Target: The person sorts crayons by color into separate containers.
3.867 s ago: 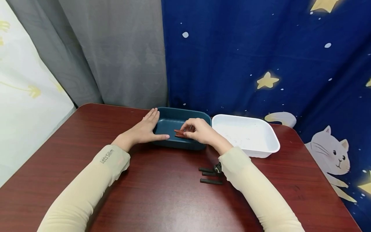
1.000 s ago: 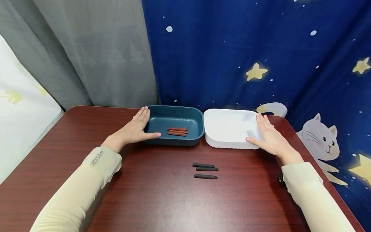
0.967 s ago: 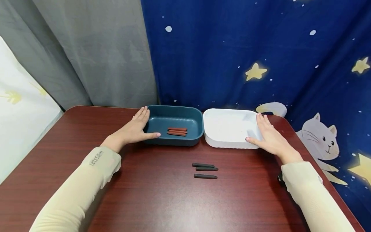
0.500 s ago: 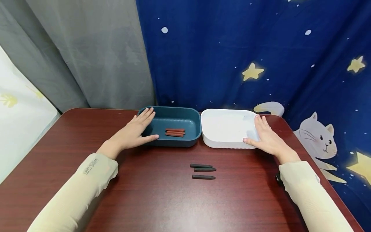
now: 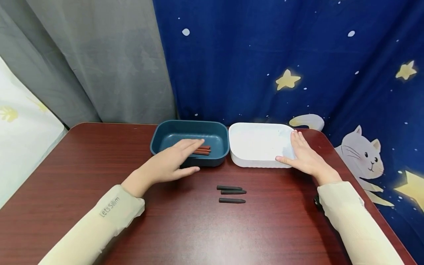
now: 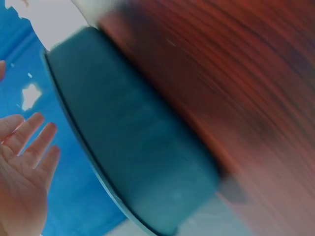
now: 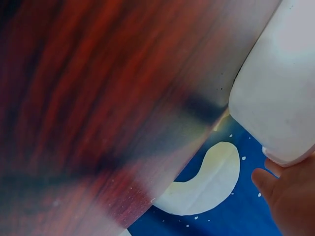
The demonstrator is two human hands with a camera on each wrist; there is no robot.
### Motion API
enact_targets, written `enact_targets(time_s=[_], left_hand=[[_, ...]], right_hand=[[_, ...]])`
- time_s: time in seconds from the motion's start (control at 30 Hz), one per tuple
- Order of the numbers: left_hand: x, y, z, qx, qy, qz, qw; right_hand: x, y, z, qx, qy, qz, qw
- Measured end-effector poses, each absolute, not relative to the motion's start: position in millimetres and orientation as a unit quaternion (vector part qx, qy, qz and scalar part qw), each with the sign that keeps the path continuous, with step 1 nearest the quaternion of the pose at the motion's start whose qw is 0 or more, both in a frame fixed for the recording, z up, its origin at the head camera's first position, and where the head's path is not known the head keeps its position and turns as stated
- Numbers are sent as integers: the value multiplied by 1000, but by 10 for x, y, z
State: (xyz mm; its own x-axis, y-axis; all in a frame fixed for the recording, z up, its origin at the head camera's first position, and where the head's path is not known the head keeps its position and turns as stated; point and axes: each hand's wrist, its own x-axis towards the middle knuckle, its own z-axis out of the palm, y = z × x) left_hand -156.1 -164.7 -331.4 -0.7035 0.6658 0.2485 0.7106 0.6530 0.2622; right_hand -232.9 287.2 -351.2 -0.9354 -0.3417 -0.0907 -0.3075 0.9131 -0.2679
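In the head view my left hand [image 5: 167, 161], fingers straight, is over the front left part of the dark teal bin [image 5: 195, 128]. Several short red-brown sticks [image 5: 206, 148] lie inside it, partly covered by the fingers. My right hand [image 5: 306, 156] rests with spread fingers at the right end of the white bin [image 5: 255, 162]. Three black sticks [image 5: 232, 201] with pointed ends, crayon-like, lie on the table before the bins. The left wrist view shows the teal bin's outer wall [image 6: 133, 137] beyond which the straight fingers show; the right wrist view has the white bin's end [image 7: 275, 93].
Both bins stand side by side near the back edge of the brown table [image 5: 165, 228]. Behind it hang a grey curtain [image 5: 109, 55] and a blue curtain [image 5: 225, 62] with stars and a cat. White cloth [image 5: 20, 140] hangs at the left.
Red-brown sticks the right hand held earlier now lie in the teal bin. The right hand has moved to the white bin. My left hand has left the teal bin's left end, moving right and nearer.
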Motion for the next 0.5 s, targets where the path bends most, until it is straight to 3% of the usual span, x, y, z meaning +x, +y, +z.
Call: enact_targets(time_s=[0.27, 0.5], left_hand=[[-1470, -1338, -3309, -428, -888, -152, 64], [-1442, -1091, -3386, -458, -882, -109, 19]], right_hand=[[-2333, 2867, -3502, -167, 975, -130, 72], [-2326, 2860, -3487, -167, 975, -126, 75]])
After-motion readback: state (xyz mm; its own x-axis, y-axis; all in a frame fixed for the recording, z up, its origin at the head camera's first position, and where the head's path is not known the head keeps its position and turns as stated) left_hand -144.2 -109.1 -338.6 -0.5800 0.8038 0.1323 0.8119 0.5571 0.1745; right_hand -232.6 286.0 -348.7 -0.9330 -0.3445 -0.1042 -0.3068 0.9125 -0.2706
